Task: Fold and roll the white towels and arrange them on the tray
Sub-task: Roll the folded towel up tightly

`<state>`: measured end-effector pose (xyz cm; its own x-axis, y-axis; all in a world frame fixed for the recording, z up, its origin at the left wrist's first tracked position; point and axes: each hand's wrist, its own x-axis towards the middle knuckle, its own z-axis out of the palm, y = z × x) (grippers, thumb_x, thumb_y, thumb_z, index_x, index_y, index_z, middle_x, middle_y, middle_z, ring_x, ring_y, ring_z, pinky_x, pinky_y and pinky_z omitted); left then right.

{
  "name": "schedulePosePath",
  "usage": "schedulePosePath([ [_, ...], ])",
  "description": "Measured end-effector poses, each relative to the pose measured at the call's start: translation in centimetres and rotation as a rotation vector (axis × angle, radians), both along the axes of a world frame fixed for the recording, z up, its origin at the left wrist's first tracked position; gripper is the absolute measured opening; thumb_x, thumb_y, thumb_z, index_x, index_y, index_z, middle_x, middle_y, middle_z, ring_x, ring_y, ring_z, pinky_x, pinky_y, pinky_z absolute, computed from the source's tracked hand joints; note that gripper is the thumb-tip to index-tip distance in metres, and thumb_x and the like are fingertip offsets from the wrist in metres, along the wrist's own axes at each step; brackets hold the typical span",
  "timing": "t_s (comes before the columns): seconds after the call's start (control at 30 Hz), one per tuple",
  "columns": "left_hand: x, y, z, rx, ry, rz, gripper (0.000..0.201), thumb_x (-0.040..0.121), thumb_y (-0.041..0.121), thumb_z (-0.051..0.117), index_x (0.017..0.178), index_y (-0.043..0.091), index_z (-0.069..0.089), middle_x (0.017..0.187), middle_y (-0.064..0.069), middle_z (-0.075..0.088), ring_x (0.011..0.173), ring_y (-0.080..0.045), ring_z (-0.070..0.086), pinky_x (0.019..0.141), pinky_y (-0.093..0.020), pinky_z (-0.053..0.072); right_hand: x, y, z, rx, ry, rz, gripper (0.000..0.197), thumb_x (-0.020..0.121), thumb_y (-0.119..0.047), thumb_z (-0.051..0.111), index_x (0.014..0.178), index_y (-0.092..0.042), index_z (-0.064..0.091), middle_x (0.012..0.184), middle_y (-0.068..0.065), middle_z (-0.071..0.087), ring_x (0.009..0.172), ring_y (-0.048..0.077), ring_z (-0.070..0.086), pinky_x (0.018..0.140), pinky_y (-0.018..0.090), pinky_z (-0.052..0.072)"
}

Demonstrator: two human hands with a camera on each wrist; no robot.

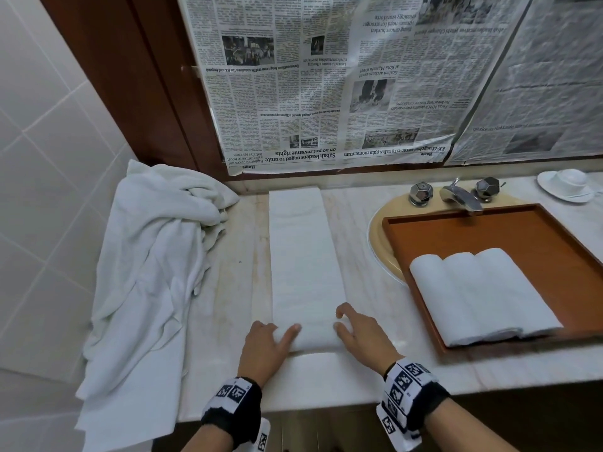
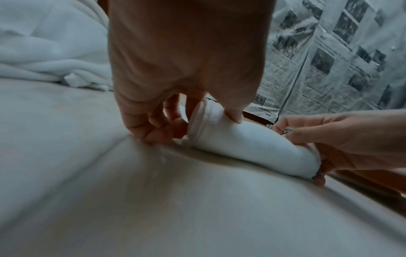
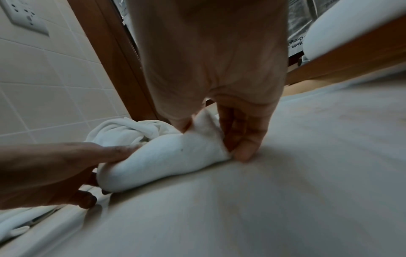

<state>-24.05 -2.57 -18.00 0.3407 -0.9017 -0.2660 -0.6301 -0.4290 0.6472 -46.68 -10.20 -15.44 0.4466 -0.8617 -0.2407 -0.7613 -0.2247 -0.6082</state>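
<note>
Both grips clamped on the near rolled end of the folded towel on the bench: left hand, right hand. Strip runs straight away; roll axis crosswise. Tray lies rightward, nearer right hand.

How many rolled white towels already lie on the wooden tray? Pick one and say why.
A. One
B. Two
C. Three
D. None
C: the head view shows three rolled towels lying side by side, touching, on the wooden tray, while the left hand and right hand roll up the near end of a fourth towel on the counter.
</note>
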Motion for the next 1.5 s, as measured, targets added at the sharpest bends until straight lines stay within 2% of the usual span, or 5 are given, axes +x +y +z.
schedulePosePath([
  [0.17, -0.6, 0.0, 0.5, -0.015, 0.016, 0.174, 0.055, 0.088, 0.067, 0.053, 0.069, 0.016, 0.045, 0.069, 0.003, 0.05, 0.067, -0.015, 0.049, 0.067, -0.033, 0.042, 0.7, 0.3, -0.3, -0.251, 0.174, 0.088, 0.022, 0.105, -0.033, 0.038, 0.119, -0.023, 0.051, 0.115, -0.002, 0.044, 0.105, 0.02, 0.046, 0.069, 0.028, 0.041],
  [0.37, -0.6, 1.1, 0.0, -0.194, -0.141, 0.084, 0.047, 0.094, 0.057, 0.052, 0.131, 0.027, 0.053, 0.132, 0.005, 0.047, 0.115, -0.021, 0.048, 0.089, -0.034, 0.046, -0.6, 0.3, -1.1, -0.163, 0.205, 0.306, 0.056, 0.093, -0.048, 0.057, 0.142, -0.026, 0.043, 0.132, -0.006, 0.04, 0.125, 0.014, 0.036, 0.087, 0.028, 0.045],
  [0.77, 1.5, 1.2, -0.5, -0.174, -0.251, -0.316, 0.059, 0.08, 0.078, 0.044, 0.122, 0.04, 0.061, 0.121, 0.021, 0.059, 0.114, -0.009, 0.049, 0.091, -0.034, 0.04, -1.2, -1.9, -0.3, 0.146, -0.135, 0.103, 0.031, 0.087, -0.05, 0.068, 0.109, -0.027, 0.066, 0.103, -0.006, 0.066, 0.092, 0.008, 0.058, 0.086, 0.025, 0.047],
  [1.13, 1.6, -1.6, 1.2, -0.037, 0.144, -0.16, 0.039, 0.089, 0.055, 0.065, 0.117, 0.028, 0.069, 0.112, 0.012, 0.068, 0.106, -0.006, 0.06, 0.092, -0.021, 0.042, 0.7, 0.1, -1.9, -0.433, 0.12, 0.344, 0.045, 0.091, -0.037, 0.049, 0.13, -0.019, 0.059, 0.125, 0.0, 0.059, 0.111, 0.021, 0.057, 0.081, 0.033, 0.053],
  [1.5, 0.1, 1.0, 0.3, -0.216, -0.256, -0.374, 0.049, 0.091, 0.067, 0.035, 0.126, 0.042, 0.058, 0.132, 0.018, 0.049, 0.116, -0.01, 0.047, 0.092, -0.035, 0.045, 0.5, -2.1, -1.2, 0.001, -0.083, 0.212, 0.028, 0.102, -0.021, 0.049, 0.121, -0.015, 0.069, 0.112, 0.001, 0.068, 0.107, 0.016, 0.058, 0.084, 0.003, 0.031],
])
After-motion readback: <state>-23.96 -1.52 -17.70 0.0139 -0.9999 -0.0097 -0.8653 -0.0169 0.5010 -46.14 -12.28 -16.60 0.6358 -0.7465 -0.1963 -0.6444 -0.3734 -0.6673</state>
